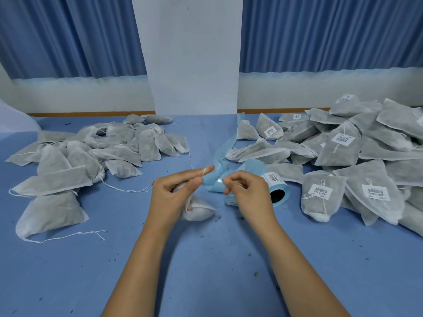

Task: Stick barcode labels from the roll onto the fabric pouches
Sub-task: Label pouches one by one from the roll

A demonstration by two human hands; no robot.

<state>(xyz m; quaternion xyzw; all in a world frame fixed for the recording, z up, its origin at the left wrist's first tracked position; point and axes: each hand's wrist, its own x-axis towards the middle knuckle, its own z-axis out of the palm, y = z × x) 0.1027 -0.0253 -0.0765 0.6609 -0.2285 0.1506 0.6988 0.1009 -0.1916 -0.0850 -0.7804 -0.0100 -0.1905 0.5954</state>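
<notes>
Pinched between the thumb and curled fingers of the right hand is the blue backing strip that runs off the label roll, which lies on its side just behind that hand. Beside it, the left hand grips one fabric pouch with its lower fingers, low over the table, while its forefinger stretches toward the strip. A pale scrap on that fingertip may be a label, but I cannot tell. Spent backing trails away toward the wall. On the right lies a heap of labelled pouches, several showing barcodes; on the left a pile of bare pouches waits. Judging by the two heaps, the job looks somewhat past halfway, with the pouch in hand next to be labelled.
</notes>
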